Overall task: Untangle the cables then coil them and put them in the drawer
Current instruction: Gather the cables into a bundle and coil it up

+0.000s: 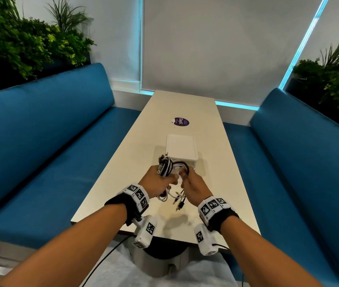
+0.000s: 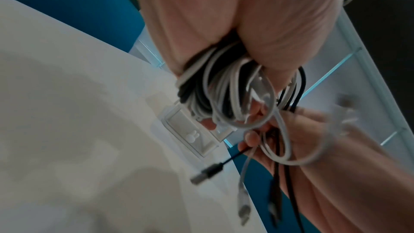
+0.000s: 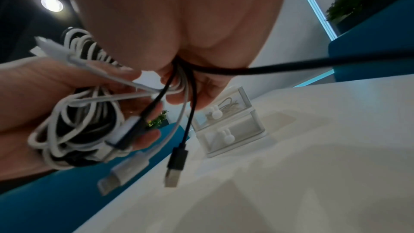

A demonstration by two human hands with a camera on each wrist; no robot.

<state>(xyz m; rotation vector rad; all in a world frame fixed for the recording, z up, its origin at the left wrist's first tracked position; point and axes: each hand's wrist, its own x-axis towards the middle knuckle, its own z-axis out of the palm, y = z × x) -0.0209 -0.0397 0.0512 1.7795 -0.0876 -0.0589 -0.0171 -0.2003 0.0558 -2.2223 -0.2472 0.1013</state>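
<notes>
Both hands raised over the table [image 1: 123,162]: left hand [image 1: 157,184] and right hand [image 1: 193,187] grip tangled cables [image 1: 171,167].

Both forearms reached forward, hands close together; the left hand [image 1: 157,181] and right hand [image 1: 193,188] had fingers curled tight.

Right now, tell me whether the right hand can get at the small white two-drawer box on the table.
Probably not yet: the right hand is pinching cable strands from the black-and-white cable bundle that the left hand grips. The small white two-drawer box sits just beyond, with nothing between.
</notes>
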